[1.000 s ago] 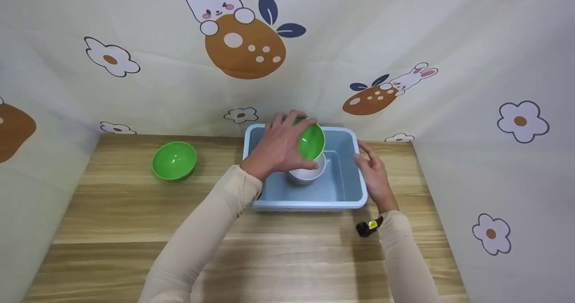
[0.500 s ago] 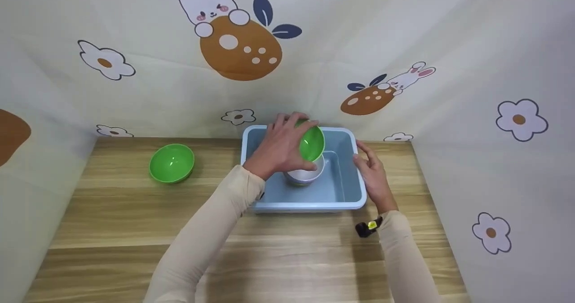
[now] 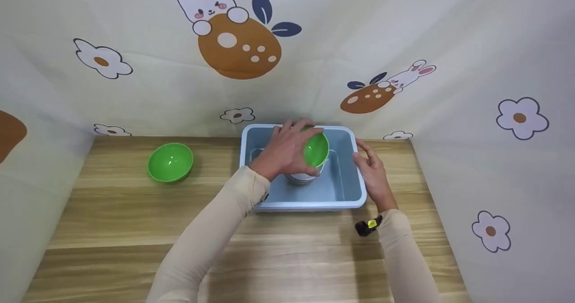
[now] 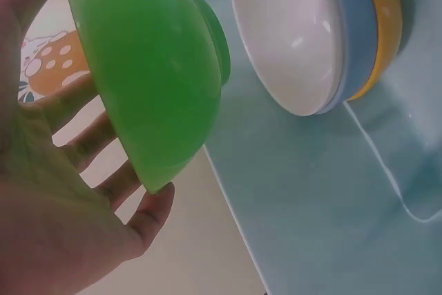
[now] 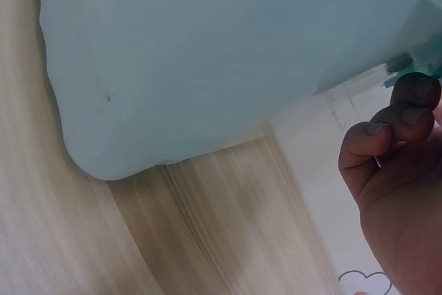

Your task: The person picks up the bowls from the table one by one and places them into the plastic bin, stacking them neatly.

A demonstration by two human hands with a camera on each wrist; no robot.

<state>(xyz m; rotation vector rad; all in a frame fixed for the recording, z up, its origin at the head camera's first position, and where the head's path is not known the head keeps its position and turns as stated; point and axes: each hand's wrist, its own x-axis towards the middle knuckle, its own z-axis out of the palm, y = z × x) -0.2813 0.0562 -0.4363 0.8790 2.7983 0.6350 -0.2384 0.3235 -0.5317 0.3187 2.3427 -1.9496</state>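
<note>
My left hand (image 3: 287,152) grips a green bowl (image 3: 318,150) across its rim, thumb on one side and fingers on the other. The bowl is tipped on its side above a light-blue basin (image 3: 310,204). Inside the basin sit nested bowls (image 4: 290,32), white within, with blue and yellow outsides in the left wrist view. The green bowl's foot faces them with a gap; in the head view it partly hides them. My right hand (image 3: 376,177) holds the basin's right rim, thumb at the edge. The right wrist view shows its curled fingers (image 5: 366,139) near the basin's outer wall.
A second green bowl (image 3: 170,162) stands upright on the wooden table (image 3: 134,222), left of the basin. Behind and at the sides hangs a pale cloth (image 3: 314,38) printed with rabbits and flowers, close to the basin's back edge. A small black device (image 3: 366,226) is on the right wrist.
The left hand and the green bowl have shifted slightly right and toward the front over the basin. The right hand stays on the rim.
</note>
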